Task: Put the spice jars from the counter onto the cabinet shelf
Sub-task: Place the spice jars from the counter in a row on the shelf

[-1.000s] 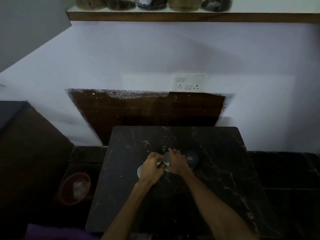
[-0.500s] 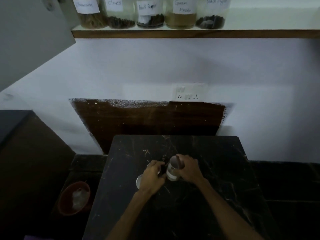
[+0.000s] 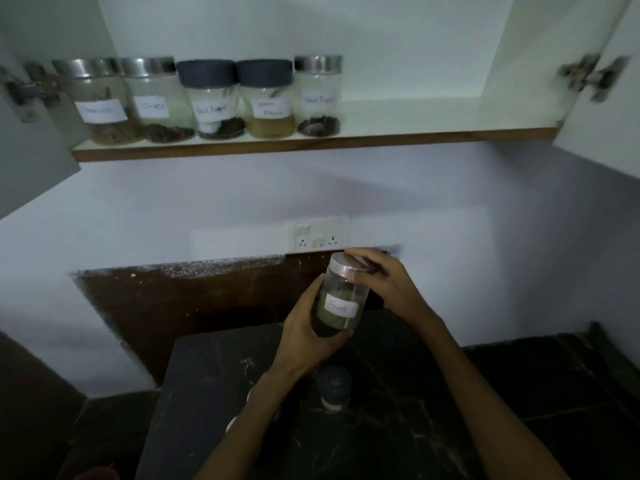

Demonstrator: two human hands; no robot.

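head view, dim light: a person holds a glass spice jar in the air with both hands. the left hand is wrapped around the jar's lower body, thumb under its base, carrying the weight. the right hand curls over the steel lid, fingers pinching its rim, probably to steady the jar or check the lid is tight before lifting. the jar tilts slightly, its label facing the camera; the writing is too blurred to read with confidence.

well above both hands, the cabinet shelf carries five labelled jars in a row at its left end, with bare shelf up and to the right of the hands, where this jar likely goes. below the left wrist, a dark-capped jar stands on the black counter. the left forearm hides most of what seem to be further lids beside it. open cabinet doors are cut off at both edges.
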